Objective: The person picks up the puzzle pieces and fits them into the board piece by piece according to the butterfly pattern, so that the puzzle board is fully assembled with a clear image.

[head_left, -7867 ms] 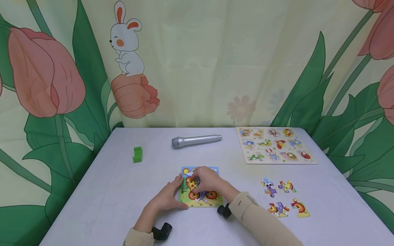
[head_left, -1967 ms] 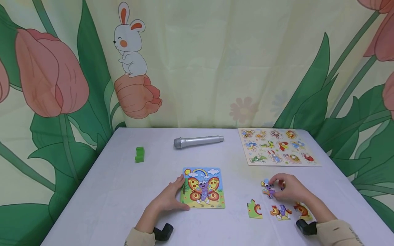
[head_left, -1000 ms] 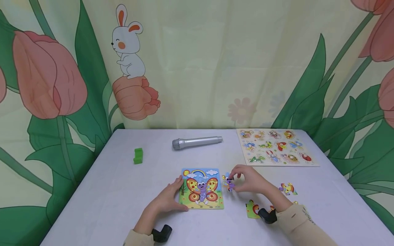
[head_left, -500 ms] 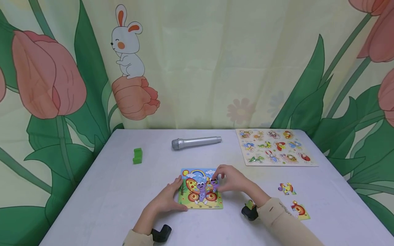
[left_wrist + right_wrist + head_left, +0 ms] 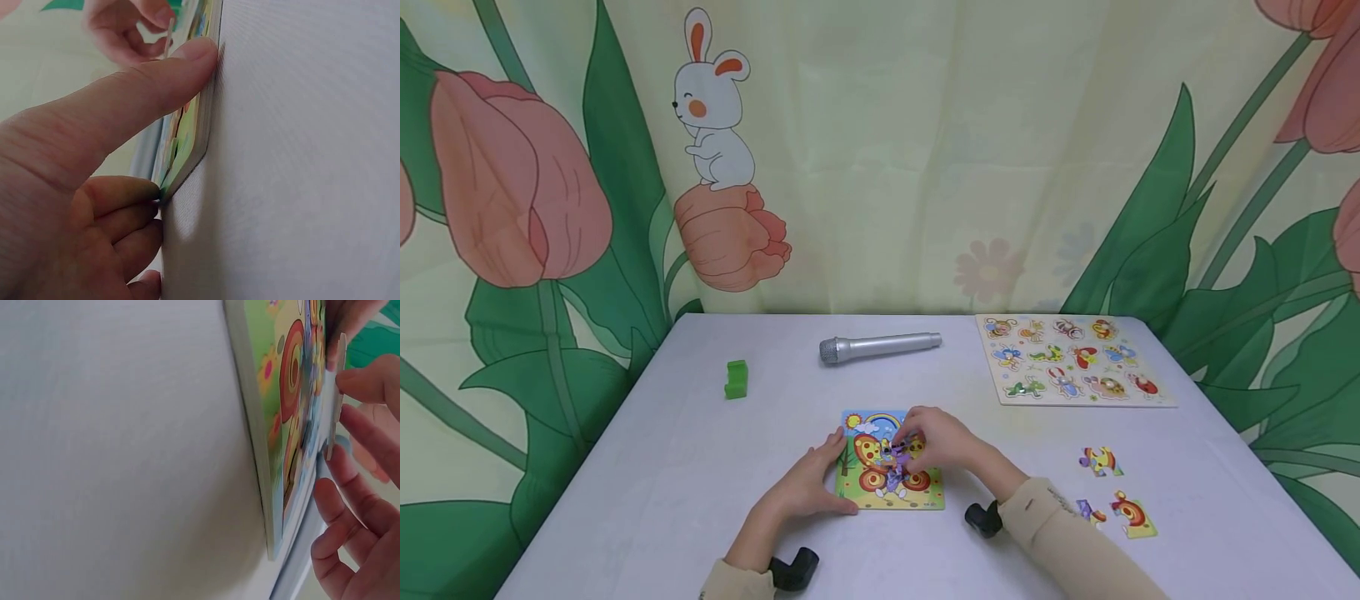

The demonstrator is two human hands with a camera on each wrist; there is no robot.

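Right wrist: gap head hides; right hand (image 5: 942, 440) pinches piece (image 5: 337, 405) above board (image 5: 260, 444), left hand (image 5: 805, 481) touches board.

Microphone (image 5: 880, 345) behind puzzle board (image 5: 917, 502), block (image 5: 737, 380) left, loose pieces (image 5: 1137, 518) right

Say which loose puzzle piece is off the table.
The piece pinched in the right hand, above the butterfly board; the other visible loose pieces lie on the table, to the board's right.

The left of the hands (image 5: 56, 169) touches the edge of a colourful board (image 5: 197, 128)
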